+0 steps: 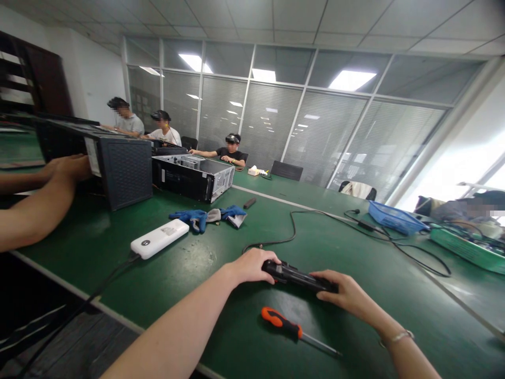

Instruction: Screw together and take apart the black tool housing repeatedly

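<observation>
Between my two hands is a long black device (pixel 302 277), low over the green table; I cannot make out its exact kind. My left hand (pixel 252 266) grips its left end, thumb in front and fingers over the top. Around the right end close the fingers and thumb of my right hand (pixel 341 288). In front of the device lies a screwdriver (pixel 290 327) with an orange and black handle, its shaft pointing right. A dark cable (pixel 294 226) runs along the table behind my left hand; whether it joins the device is hidden.
At left, another person's arms (pixel 43 195) reach into a black computer case (pixel 126 168). Nearby are an open case (pixel 193 176), blue-grey gloves (pixel 213 217) and a white power bank-like block (pixel 160 238). Blue (pixel 394 217) and green baskets (pixel 465 247) stand right. Several people sit beyond.
</observation>
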### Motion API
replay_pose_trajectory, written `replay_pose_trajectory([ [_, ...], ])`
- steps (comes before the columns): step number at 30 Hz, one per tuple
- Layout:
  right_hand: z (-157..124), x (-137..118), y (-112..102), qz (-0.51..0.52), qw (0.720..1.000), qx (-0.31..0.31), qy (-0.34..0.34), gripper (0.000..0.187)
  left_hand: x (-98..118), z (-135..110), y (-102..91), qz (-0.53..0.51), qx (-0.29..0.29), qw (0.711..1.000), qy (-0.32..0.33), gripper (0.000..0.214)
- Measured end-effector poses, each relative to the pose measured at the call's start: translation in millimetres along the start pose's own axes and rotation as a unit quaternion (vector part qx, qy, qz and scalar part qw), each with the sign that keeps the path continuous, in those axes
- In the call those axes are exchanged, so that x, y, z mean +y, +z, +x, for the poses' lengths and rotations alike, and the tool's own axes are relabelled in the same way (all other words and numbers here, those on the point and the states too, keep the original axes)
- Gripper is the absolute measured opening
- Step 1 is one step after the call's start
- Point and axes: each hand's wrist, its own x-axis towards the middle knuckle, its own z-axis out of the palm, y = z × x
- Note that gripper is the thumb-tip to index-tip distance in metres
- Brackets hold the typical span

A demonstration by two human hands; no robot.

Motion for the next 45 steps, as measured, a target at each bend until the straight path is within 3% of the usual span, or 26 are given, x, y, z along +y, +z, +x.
replay_pose_trajectory([
  [2,-6.8,0.7,-3.6,-0.006,1.000,0.012,0.011,0.040,5.2,0.8,3.4,-0.021,-0.007,1.000,0.011,0.047],
  [4,-11.5,-8.9,-2.9,-0.033,0.997,0.071,0.010,0.044,7.4,2.0,6.5,-0.030,-0.008,0.999,0.012,0.043],
  [7,-15.4,-44.9,8.0,-0.055,0.989,0.134,-0.010,0.043,6.5,3.5,9.8,-0.028,0.002,1.000,0.012,0.040],
  [12,-21.8,-111.9,37.3,-0.052,0.994,-0.048,-0.081,0.035,5.6,4.4,11.0,-0.026,0.002,1.000,0.015,0.040],
  [16,-24.0,-125.7,31.5,0.007,0.993,-0.069,-0.092,0.013,9.6,3.9,10.2,-0.020,0.005,1.000,0.017,0.039],
  [18,-21.8,-121.4,17.8,0.123,0.989,-0.011,-0.085,0.021,12.2,3.3,9.6,-0.015,0.010,1.000,0.019,0.038],
  [21,-15.6,-110.3,3.8,0.254,0.938,0.218,-0.090,0.044,15.1,1.9,8.0,-0.015,0.008,1.000,0.014,0.040],
  [24,-10.2,-98.9,13.7,0.234,0.866,0.426,-0.114,0.068,16.4,0.9,6.5,-0.019,-0.001,1.000,0.009,0.041],
  [27,-7.2,-88.7,39.0,0.169,0.841,0.491,-0.149,0.070,17.4,1.3,5.7,-0.019,-0.012,1.000,0.009,0.041],
  [31,-4.0,-78.6,59.9,0.074,0.855,0.472,-0.201,0.054,18.8,2.5,5.4,-0.015,-0.012,1.000,0.002,0.039],
  [36,-0.9,-74.5,60.0,-0.004,0.872,0.453,-0.184,0.039,18.9,2.1,4.6,-0.019,-0.010,1.000,0.011,0.038],
  [41,-2.4,-77.7,57.4,-0.042,0.900,0.381,-0.207,0.025,17.7,2.1,5.1,-0.024,-0.012,1.000,0.010,0.039],
  [45,-4.7,-86.8,52.4,-0.055,0.903,0.321,-0.280,0.035,16.9,1.8,6.0,-0.028,-0.006,0.999,0.021,0.036],
])
